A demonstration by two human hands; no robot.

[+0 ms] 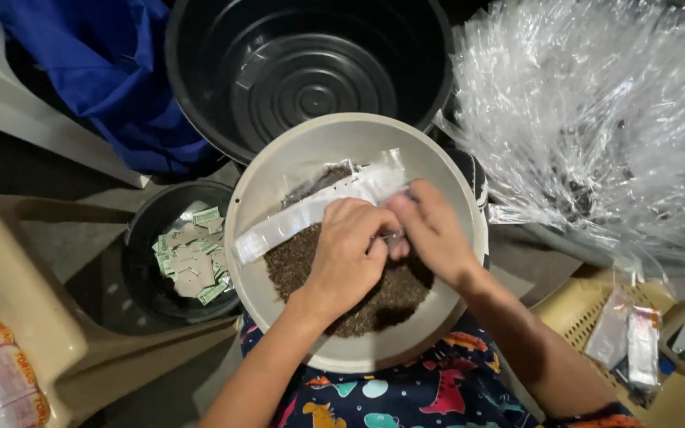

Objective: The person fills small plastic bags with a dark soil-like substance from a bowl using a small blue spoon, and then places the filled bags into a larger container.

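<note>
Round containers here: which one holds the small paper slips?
The small black bowl at left; the big black tub looks empty, and the beige basin holds dark granules.

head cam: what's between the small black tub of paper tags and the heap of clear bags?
The beige bowl of dark granules, with the left hand and right hand holding a clear bag over it, per the head view.

Your left hand and right hand pinch a long clear plastic packet over the beige basin. To your left, small green-and-grey paper labels lie heaped in a black bowl. A big heap of empty clear bags sits right. Two filled clear packets lie at lower right.
</note>
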